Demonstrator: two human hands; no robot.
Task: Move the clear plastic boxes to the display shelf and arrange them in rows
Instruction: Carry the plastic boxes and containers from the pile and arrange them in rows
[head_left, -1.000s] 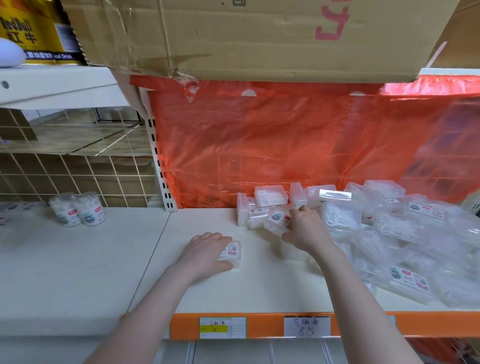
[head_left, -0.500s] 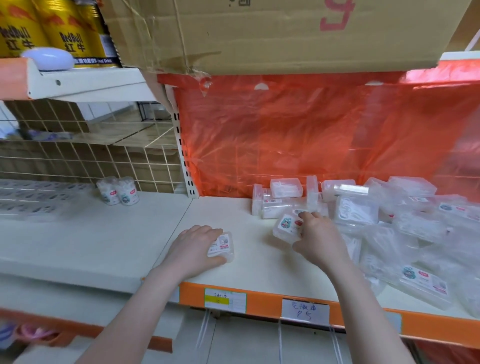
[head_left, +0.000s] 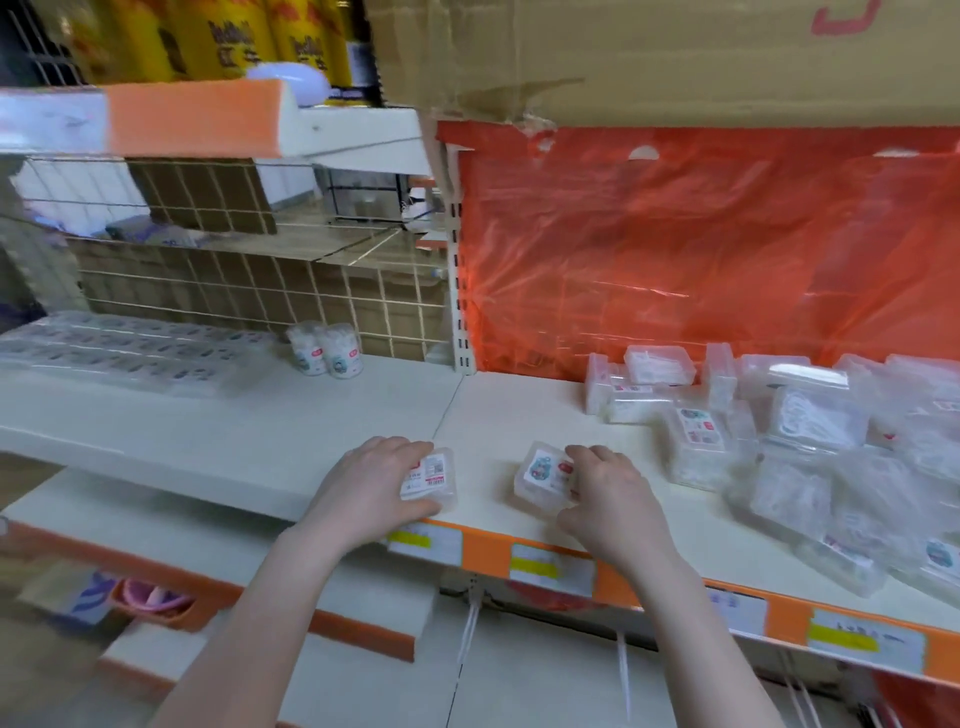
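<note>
Left hand (head_left: 371, 480) rested on a clear box (head_left: 431, 480) at the shelf (head_left: 519, 405) front edge, fingers curled over its left side; right hand (head_left: 605, 496) gripped a second box (head_left: 543, 475) just beside it, to the right; loose pile (head_left: 810, 447) lay further right, nearer the right hand; row apparently just begun.

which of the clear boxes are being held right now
Two: the box under the left hand and the box gripped by the right hand, both at the shelf's front edge. The pile to the right lies untouched.
</note>
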